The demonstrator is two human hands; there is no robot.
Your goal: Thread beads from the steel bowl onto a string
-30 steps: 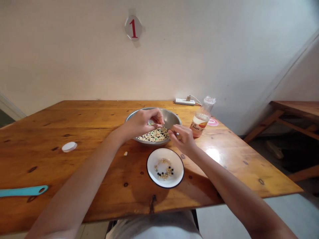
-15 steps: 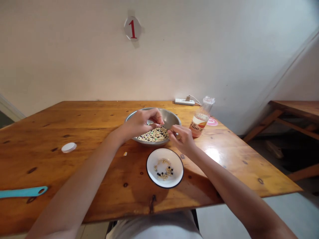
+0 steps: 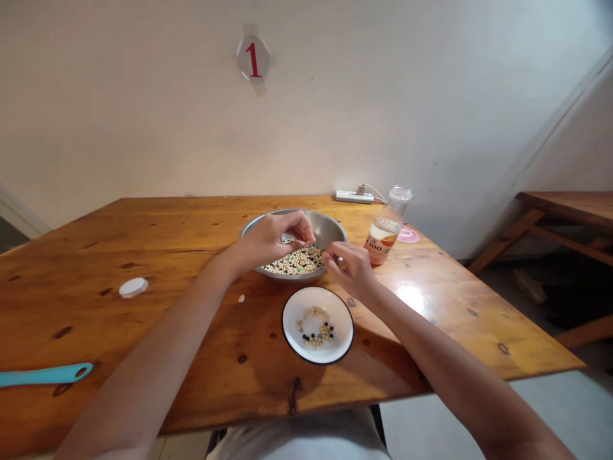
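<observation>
Over the metal bowl, my left hand is closed in a pinch, its fingertips near the bowl's middle. My right hand pinches too, at the bowl's right rim, a short gap from the left fingertips. What either pinch holds is too small to make out. Many small beads, mostly cream with black and a few green ones, lie in the bowl. In front of it stands a white dish with a dark rim, with several cream and black beads in a rough ring.
A clear bottle with pink liquid stands right of the bowl. Behind are a power strip and its cable. Left lie a white lid and a turquoise handle. A small scrap lies near the bowl.
The view has shifted very slightly. Both hands keep nearly the same pinched poses, with the left fingertips a touch lower.
</observation>
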